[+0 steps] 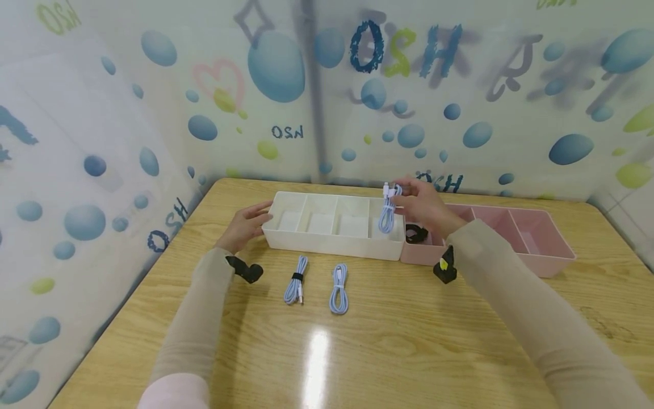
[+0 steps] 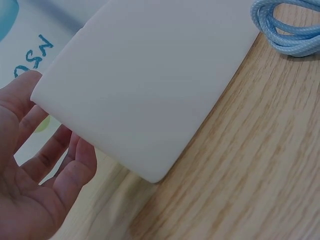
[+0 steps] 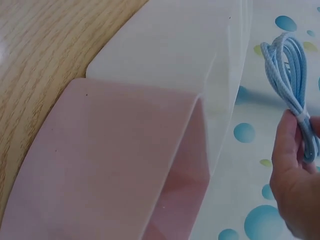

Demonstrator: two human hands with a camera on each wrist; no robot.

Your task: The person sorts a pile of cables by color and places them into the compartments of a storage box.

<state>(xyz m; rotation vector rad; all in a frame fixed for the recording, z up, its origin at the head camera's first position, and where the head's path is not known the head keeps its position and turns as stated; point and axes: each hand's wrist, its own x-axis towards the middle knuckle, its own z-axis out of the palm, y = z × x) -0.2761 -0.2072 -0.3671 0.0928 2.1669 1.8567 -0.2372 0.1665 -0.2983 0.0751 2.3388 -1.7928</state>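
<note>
My right hand (image 1: 424,204) pinches a coiled light-blue charging cable (image 1: 387,220) by its upper part, above the right end compartment of a white divided box (image 1: 332,244). In the right wrist view the cable (image 3: 287,70) hangs between thumb and fingers, clear of the box. My left hand (image 1: 244,228) touches the left end of the white box; the left wrist view shows its fingers loosely bent against that end wall. In front of the box lie a blue cable with a black strap (image 1: 294,289) and another blue coil (image 1: 339,295).
A pink divided box (image 1: 546,264) stands end to end with the white one, on its right. A black coiled cable (image 1: 416,233) lies in its left compartment, partly hidden by my right hand. Behind the wooden table (image 1: 245,352) hangs a patterned curtain (image 1: 337,113).
</note>
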